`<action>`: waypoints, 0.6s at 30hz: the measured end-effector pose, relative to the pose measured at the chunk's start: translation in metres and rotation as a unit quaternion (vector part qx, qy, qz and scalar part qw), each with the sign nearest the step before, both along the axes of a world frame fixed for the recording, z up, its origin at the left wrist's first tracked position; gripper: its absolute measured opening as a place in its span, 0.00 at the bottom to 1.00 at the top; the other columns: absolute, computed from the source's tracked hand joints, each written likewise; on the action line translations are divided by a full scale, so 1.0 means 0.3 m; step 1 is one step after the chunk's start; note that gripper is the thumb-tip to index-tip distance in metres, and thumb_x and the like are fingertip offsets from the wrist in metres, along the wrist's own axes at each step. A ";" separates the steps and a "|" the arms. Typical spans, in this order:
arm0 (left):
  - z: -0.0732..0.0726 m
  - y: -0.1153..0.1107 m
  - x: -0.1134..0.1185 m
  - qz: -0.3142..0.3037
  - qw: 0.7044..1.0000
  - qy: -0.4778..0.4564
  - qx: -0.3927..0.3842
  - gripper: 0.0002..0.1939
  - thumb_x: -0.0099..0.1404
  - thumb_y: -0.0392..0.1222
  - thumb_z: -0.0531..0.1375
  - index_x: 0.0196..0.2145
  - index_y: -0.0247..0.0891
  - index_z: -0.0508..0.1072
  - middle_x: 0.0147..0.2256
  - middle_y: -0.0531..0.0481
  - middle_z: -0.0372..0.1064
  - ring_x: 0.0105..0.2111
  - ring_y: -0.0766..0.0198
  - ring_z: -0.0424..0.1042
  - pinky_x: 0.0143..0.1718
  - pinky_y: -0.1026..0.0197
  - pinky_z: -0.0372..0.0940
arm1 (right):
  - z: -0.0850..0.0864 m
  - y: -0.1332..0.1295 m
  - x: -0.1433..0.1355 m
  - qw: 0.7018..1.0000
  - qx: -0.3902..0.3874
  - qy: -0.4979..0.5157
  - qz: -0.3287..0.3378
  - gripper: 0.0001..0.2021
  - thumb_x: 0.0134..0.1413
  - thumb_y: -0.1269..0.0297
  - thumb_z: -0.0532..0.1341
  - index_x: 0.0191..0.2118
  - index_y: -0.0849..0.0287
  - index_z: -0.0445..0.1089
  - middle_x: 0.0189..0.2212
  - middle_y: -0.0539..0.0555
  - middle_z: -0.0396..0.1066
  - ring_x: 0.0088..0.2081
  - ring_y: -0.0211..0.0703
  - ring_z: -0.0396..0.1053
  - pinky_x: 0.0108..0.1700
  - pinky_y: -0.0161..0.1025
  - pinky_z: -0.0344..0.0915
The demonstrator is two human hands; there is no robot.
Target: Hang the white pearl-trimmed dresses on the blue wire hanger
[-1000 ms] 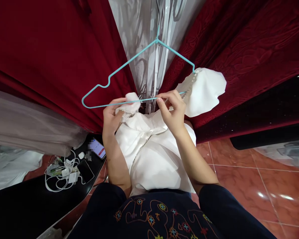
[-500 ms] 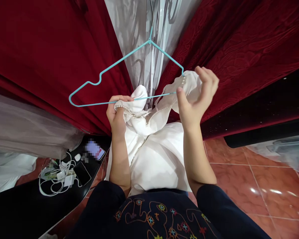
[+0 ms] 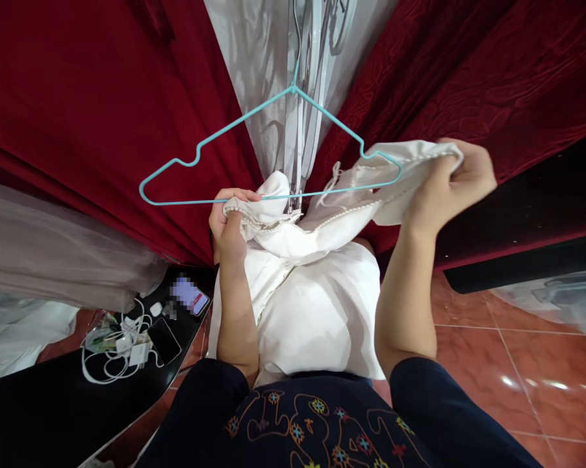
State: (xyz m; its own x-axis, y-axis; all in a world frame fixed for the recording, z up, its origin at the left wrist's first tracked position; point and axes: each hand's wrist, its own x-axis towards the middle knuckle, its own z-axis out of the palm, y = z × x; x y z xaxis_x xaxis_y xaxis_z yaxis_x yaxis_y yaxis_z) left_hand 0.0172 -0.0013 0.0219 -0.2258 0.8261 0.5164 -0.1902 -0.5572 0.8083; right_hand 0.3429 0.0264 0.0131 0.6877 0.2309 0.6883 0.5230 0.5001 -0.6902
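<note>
A light-blue hanger (image 3: 244, 117) hangs in front of me by its hook. White fabric of a dress (image 3: 317, 305) with a pearl-beaded edge drapes below it. My left hand (image 3: 229, 218) is closed on the beaded edge, its fingers by the hanger's bottom bar. Out to the right, my right hand (image 3: 461, 182) grips another beaded part and holds it stretched past the hanger's right end. The fabric passes behind that end of the hanger. Lower down, the dress spreads over the area before my body.
Dark red curtains (image 3: 102, 84) flank a grey-white sheer cloth (image 3: 258, 91) and several white hangers (image 3: 312, 84). At lower left, a black table (image 3: 54, 403) holds a lit phone (image 3: 190, 296), a dark phone (image 3: 164, 341) and tangled white cables (image 3: 122, 357). Reddish floor tiles (image 3: 478, 370) show at right.
My right hand has moved right and closed on the beaded fabric, pulling it out beyond the hanger's right end, which now shows. The left hand has stayed nearly in place.
</note>
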 end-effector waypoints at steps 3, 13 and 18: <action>-0.013 0.004 0.021 -0.020 1.000 -0.018 -0.006 0.07 0.67 0.46 0.64 0.36 0.41 0.74 0.35 0.48 0.78 0.39 0.57 0.77 0.51 0.55 0.72 | -0.068 -0.078 0.048 1.000 0.022 0.000 -0.002 0.10 0.68 0.71 0.61 0.40 0.54 0.80 0.37 0.51 0.76 0.41 0.44 0.74 0.51 0.46 0.70; -0.028 0.007 0.044 -0.066 0.995 -0.047 -0.060 0.07 0.68 0.47 0.65 0.37 0.42 0.73 0.38 0.47 0.80 0.42 0.56 0.79 0.50 0.56 0.72 | 0.018 -0.205 -0.289 0.954 -0.071 -0.212 0.201 0.12 0.67 0.59 0.64 0.51 0.49 0.82 0.49 0.55 0.80 0.51 0.50 0.79 0.55 0.55 0.77; -0.047 -0.007 0.010 -0.070 0.995 0.003 -0.064 0.09 0.67 0.49 0.65 0.42 0.43 0.76 0.41 0.46 0.79 0.47 0.52 0.80 0.57 0.50 0.72 | 0.006 -0.150 -0.368 0.924 -0.118 -0.196 0.308 0.09 0.68 0.61 0.64 0.47 0.52 0.82 0.40 0.52 0.79 0.43 0.43 0.77 0.47 0.45 0.76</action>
